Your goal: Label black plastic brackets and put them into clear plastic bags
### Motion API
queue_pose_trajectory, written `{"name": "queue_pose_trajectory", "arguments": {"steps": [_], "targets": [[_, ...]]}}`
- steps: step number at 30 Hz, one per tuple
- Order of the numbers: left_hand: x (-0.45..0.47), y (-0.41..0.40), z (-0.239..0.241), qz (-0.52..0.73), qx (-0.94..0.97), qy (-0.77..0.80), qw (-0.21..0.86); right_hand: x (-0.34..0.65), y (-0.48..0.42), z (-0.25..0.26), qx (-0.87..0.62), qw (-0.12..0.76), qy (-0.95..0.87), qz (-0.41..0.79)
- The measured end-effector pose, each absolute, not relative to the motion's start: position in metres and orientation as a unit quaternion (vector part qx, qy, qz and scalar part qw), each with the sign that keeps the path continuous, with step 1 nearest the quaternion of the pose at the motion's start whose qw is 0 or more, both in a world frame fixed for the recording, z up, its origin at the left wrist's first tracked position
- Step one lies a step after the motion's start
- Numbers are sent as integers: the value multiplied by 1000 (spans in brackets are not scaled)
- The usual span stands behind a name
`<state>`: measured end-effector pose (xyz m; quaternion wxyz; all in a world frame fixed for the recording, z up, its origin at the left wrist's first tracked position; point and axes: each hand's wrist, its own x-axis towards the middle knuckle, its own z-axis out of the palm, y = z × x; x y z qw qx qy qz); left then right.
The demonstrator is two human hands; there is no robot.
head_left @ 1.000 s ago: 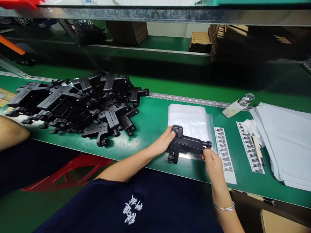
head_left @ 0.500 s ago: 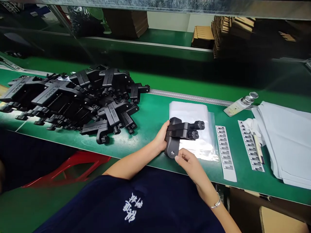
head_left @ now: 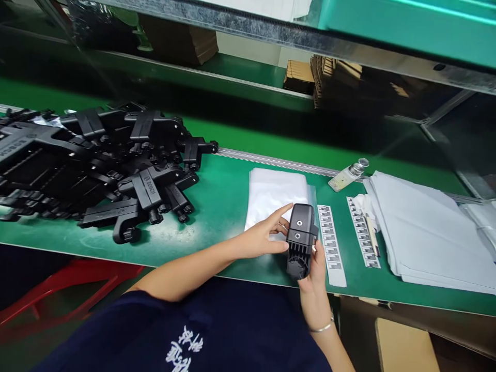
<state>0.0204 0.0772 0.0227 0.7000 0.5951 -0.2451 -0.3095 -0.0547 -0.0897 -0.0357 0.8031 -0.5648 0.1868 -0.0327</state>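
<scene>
Right now my right hand [head_left: 314, 268] cradles the black plastic part [head_left: 299, 238] from below, above the bag stack [head_left: 277, 194]; left hand [head_left: 267, 235] open, fingertips steadying. Loose support: it could tip onto the label strip [head_left: 330, 243].

We wear a dark navy shirt [head_left: 217, 336] with short sleeves, leaving both forearms bare. White stylised characters [head_left: 185, 347] are printed on its front. A thin silver bangle [head_left: 320, 327] circles our right wrist. Our left hand [head_left: 263, 235] and right hand [head_left: 314, 268] are ungloved.
</scene>
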Motion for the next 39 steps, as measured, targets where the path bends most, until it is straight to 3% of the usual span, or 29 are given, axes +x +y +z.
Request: {"name": "queue_pose_trajectory", "arguments": {"steps": [7, 16, 19, 25, 31, 34, 39], "targets": [[35, 62, 31, -274, 641, -197, 689, -65, -80, -37, -503, 842, 195, -14], [25, 109, 32, -286, 715, -342, 538, -85, -109, -45, -547, 822, 89, -131], [22, 116, 25, -283, 701, -297, 584, -89, -118, -47, -599, 789, 70, -115], [14, 107, 5, -436, 463, -56, 770, -77, -113, -26, -619, 773, 105, -88], [12, 104, -12, -504, 341, 108, 786, -69, -107, -15, -631, 764, 125, -51], [22, 106, -11, -511, 352, 94, 779, -73, -101, -8, -699, 706, 91, -75], [46, 94, -9, -489, 381, 73, 781, -84, -80, 15, -880, 467, -40, -82]]}}
